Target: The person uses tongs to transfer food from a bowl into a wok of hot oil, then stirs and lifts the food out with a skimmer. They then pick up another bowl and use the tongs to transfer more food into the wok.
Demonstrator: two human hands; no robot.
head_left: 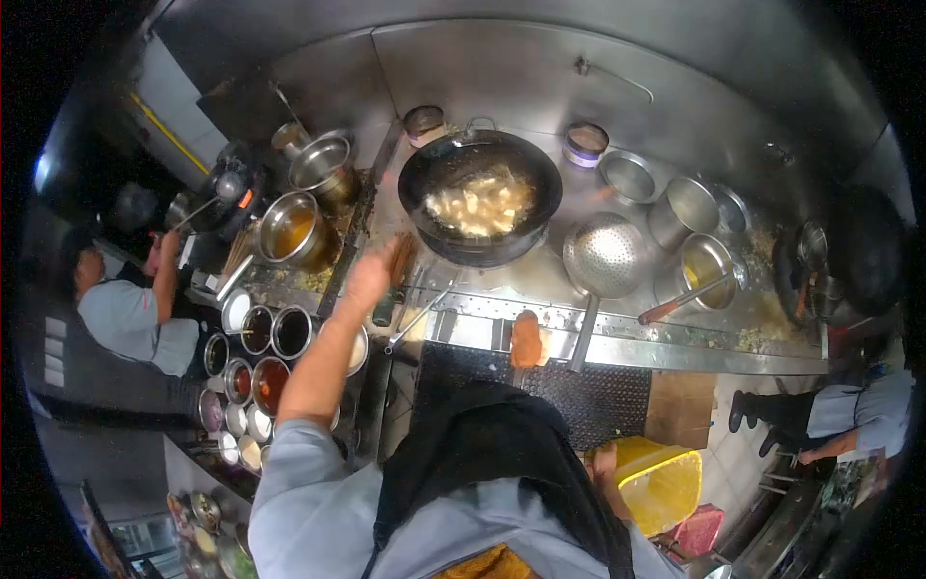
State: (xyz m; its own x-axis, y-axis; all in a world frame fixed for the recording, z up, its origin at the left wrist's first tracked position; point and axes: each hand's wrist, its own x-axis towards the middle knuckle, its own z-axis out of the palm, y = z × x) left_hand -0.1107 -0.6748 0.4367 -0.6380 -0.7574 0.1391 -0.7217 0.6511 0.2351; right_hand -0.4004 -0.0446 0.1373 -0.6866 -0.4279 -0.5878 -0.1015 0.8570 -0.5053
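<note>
My left hand is beside the left side of a black wok, its fingers stretched out and slightly blurred, at a brown bristled bundle like a wok brush. Pale chunks of food lie in bubbling liquid in the wok. Just below the hand is a small dark green object. Low on my right side, my right hand grips the rim of a yellow plastic bin, which is tilted with its mouth facing right.
A perforated strainer, metal pots and a wooden-handled ladle are right of the wok. An orange-brown cloth lies at the counter edge. Seasoning containers crowd the left. Co-workers stand at far left and far right.
</note>
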